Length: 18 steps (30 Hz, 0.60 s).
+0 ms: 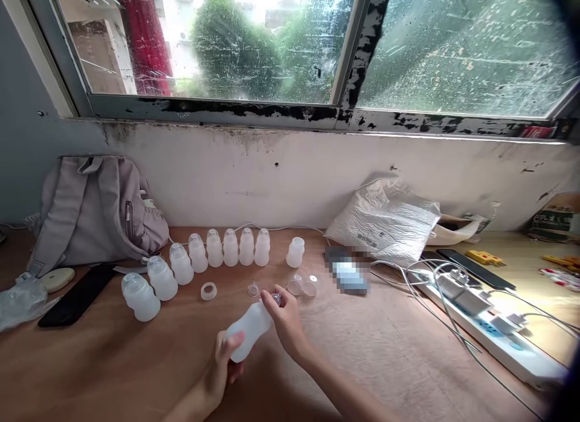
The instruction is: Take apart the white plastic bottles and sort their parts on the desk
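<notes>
At a window-side counter (385,349), a person tilts a frosted plastic bottle (249,331) just above the wood. The left hand (222,364) curls around its base, while the right hand (285,322) pinches a small clear piece (275,298) at its neck with thumb and forefinger. Behind the hands stands a curved row of capped bottles (231,248), with one open bottle (295,253) apart at its right end. A loose ring (208,291) and several tiny caps and discs (301,286) lie just beyond the fingers. The grip on the piece looks slight, so a slip could send it rolling among the look-alike parts. A sweep of the right forearm could also scatter them toward the power strip (489,334) and its tangle of cables.
</notes>
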{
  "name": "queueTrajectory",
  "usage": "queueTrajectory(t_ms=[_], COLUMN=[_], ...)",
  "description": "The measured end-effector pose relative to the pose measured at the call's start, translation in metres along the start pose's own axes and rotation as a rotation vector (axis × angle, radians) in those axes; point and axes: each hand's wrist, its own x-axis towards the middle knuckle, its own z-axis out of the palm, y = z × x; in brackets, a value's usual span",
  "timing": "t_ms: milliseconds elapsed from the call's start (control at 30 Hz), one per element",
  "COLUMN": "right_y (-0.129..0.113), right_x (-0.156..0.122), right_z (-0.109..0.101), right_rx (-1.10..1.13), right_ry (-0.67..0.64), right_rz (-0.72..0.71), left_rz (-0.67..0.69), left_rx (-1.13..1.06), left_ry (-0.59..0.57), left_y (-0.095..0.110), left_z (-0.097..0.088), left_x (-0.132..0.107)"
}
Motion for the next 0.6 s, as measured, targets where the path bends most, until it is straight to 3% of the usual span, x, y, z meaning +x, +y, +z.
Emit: queueTrajectory(t_ms=[100,200,267,333,433,600], right_y=[-0.005,-0.014,-0.017,-0.017,-0.018,-0.026], right_x=[0.004,0.014,0.023,0.031,0.037,0.035], right_z=[-0.007,-0.019,-0.029,-0.038,-0.047,-0.051], right_rx=[0.075,0.204,0.263,0.259,0.149,-0.063], right_ry=[-0.195,-0.455,-0.514,-0.456,-0.346,-0.380], right_rz=[-0.070,-0.060,-0.040,-0.027,0.024,0.039], left_rz=[-0.270,-0.339,-0.312,-0.289,-0.281,-0.280], left_rx=[-0.350,-0.506,-0.503,-0.429,-0.307,-0.225], left_ry=[-0.229,-0.478,-0.480,-0.416,-0.331,-0.291], left_y=[-0.002,0.003,0.007,0.010,0.010,0.007], left_z=[-0.004,-0.014,-0.021,-0.025,-0.028,-0.027], left_x=[0.005,0.010,0.012,0.013,0.014,0.015])
